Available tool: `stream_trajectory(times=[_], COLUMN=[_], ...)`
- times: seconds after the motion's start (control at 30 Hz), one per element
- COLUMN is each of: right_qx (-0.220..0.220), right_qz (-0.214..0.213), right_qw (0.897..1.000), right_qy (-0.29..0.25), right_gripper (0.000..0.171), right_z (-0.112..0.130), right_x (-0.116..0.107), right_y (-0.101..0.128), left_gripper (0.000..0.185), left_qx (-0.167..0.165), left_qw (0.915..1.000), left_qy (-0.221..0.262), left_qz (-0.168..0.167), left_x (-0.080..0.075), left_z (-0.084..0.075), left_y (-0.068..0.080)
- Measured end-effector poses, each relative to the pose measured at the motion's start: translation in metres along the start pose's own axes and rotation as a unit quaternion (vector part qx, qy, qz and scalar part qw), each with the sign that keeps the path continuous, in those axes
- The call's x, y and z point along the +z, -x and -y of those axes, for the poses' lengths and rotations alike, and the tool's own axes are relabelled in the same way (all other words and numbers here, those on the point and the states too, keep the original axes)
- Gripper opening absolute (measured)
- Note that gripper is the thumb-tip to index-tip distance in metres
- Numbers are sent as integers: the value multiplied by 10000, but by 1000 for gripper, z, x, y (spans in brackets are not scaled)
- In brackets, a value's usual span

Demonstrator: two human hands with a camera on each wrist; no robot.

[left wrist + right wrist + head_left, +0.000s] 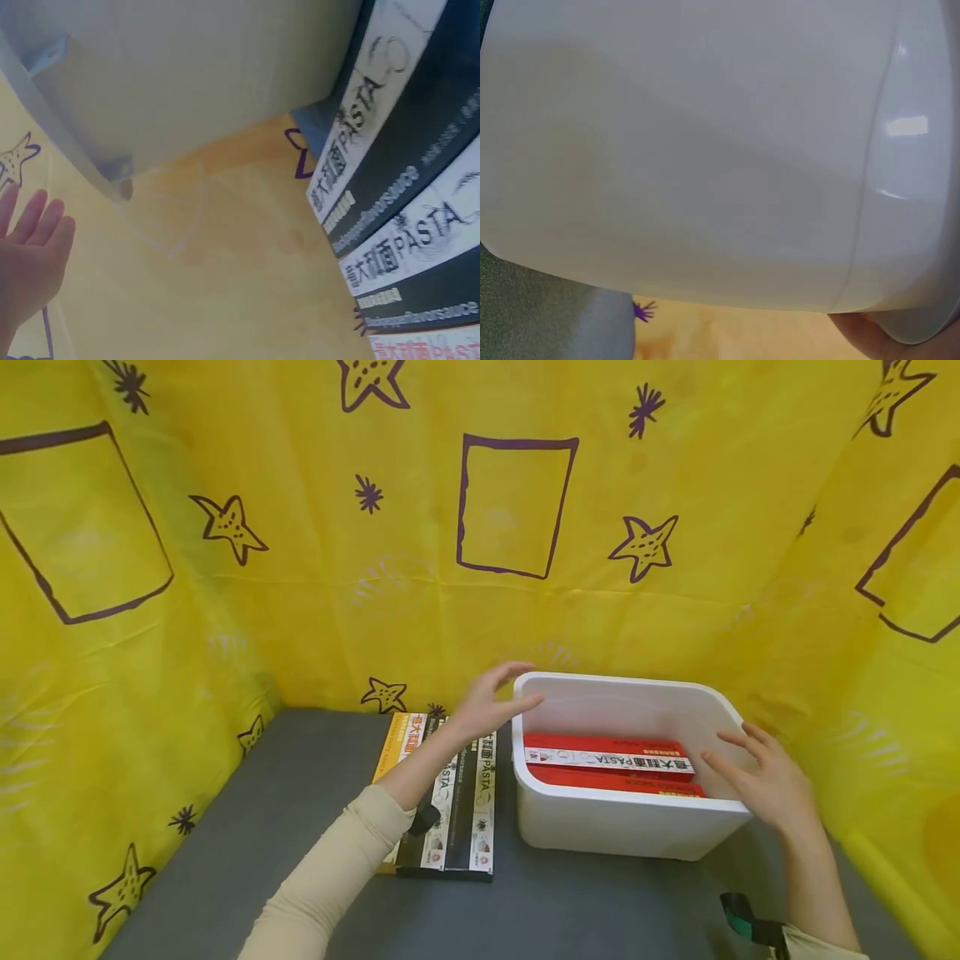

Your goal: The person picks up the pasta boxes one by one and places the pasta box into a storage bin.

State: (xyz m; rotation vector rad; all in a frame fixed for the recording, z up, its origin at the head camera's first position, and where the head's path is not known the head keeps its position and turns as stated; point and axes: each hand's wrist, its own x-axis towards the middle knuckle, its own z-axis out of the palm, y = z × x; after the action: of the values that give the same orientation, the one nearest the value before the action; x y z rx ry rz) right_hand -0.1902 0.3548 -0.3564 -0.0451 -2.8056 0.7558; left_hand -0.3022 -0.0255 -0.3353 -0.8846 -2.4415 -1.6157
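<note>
A white plastic bin [600,822] stands on the dark table, with red pasta boxes [607,760] lying inside it. My left hand [487,700] is at the bin's left rim, its thumb reaching over the edge and its fingers extended. In the left wrist view, that hand [34,255] is beside the rim with nothing in its grasp. At the right rim is my right hand [772,781], fingers spread and tips over the edge. The right wrist view shows the bin's smooth outer wall [705,165] and only part of the hand [900,345]; whether it touches the rim I cannot tell.
Left of the bin, black pasta boxes [459,827] and a yellow-orange one [392,743] lie side by side on the grey table [300,793], partly under my left forearm. A yellow patterned cloth [420,527] hangs behind and at both sides.
</note>
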Motion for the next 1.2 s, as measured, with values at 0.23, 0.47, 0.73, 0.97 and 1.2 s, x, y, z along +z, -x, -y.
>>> stream_trajectory(times=[0.23, 0.47, 0.73, 0.97, 1.2], right_qx=[104, 78, 92, 37, 46], right_qz=[106, 121, 177, 118, 126], right_qw=[9999, 9999, 9998, 9999, 9999], right_qy=[-7, -6, -21, 18, 13], right_gripper=[65, 65, 66, 64, 64], right_z=[1, 0, 0, 0, 0], right_x=[0, -1, -1, -2, -1], right_y=[-1, 0, -1, -2, -1], left_gripper=[59, 64, 85, 84, 88], left_qx=[-272, -593, -1021, -1622, -1975], left_qw=[9983, 9931, 9867, 9740, 9674], left_qy=[508, 999, 1261, 1581, 1552], left_qz=[-129, -183, -17, -83, -332], left_x=[-12, -24, -40, -52, -57], left_z=[7, 25, 44, 54, 69], left_y=[26, 49, 82, 108, 138])
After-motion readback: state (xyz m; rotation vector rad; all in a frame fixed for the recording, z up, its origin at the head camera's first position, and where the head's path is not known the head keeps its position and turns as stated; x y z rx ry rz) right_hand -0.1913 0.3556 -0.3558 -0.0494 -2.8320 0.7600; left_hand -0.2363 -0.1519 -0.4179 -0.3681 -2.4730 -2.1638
